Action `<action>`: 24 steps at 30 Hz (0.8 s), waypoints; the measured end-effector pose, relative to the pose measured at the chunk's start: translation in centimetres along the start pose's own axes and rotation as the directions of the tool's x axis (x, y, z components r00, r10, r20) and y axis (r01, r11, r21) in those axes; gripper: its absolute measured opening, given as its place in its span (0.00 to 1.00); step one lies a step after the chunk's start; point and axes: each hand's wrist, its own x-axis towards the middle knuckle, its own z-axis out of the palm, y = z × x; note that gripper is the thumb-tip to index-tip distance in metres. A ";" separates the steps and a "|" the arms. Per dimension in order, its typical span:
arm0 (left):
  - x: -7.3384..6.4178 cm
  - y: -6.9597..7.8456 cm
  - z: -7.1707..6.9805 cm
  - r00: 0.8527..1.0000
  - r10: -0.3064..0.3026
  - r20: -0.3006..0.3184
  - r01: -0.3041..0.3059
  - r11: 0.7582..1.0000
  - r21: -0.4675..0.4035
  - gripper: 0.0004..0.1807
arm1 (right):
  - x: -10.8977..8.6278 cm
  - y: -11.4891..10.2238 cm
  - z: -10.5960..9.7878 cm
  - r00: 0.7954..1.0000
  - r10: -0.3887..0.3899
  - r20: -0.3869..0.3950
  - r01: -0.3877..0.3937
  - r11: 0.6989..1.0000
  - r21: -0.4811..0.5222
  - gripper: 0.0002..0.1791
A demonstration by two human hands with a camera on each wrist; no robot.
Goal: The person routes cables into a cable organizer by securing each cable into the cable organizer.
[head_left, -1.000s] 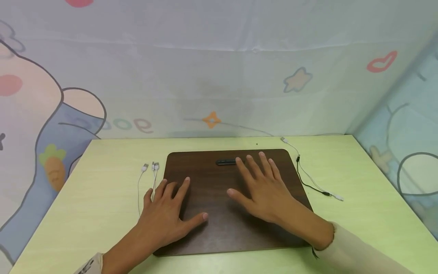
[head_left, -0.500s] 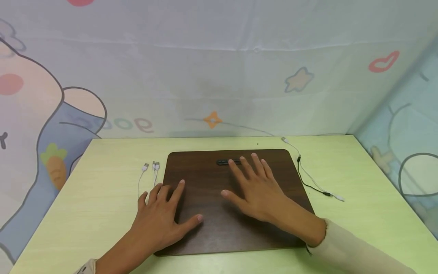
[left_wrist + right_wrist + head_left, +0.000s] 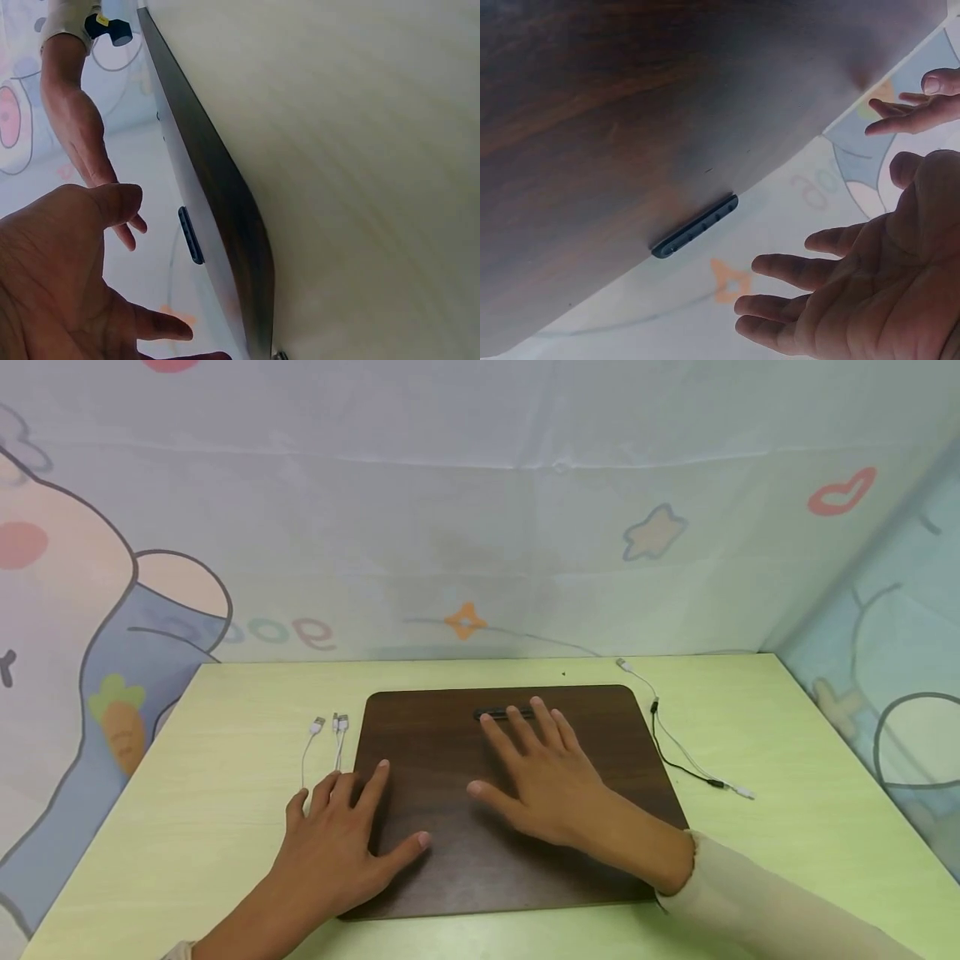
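Observation:
A dark brown wood-grain board (image 3: 480, 877) lies flat on the table. Near its far edge sits a black notched strip that looks like a cable holder (image 3: 695, 226). My right hand (image 3: 551, 793) hovers over the board with fingers spread, and its fingertips partly hide the strip in the head view. Over the board's left edge is my left hand (image 3: 330, 843), fingers loosely spread and thumb out over the board. The left wrist view shows its palm apart from the board, with nothing held.
White USB cables (image 3: 318, 727) lie left of the board, partly hidden behind the left hand. To the right lie a white cable (image 3: 624, 666) and a short black cable (image 3: 716, 783). A pale wooden table (image 3: 187, 793) meets a printed cloth backdrop (image 3: 375, 527) behind.
Both hands have drifted left, the left one also slightly nearer to me. The right fingertips now cover more of the black strip. Board and cables stay in place.

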 end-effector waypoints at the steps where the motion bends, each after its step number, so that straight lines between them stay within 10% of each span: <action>1: -0.1 -0.1 0.0 1.000 0.000 -0.009 0.000 1.000 0.001 0.58 | 0.0 -0.1 0.0 1.000 -0.002 0.002 0.002 1.000 0.001 0.49; 24: -1.2 -1.1 0.8 0.996 -0.004 -0.094 0.003 1.000 -0.010 0.24 | 0.7 -0.8 0.2 0.997 -0.028 0.072 0.031 0.999 -0.033 0.49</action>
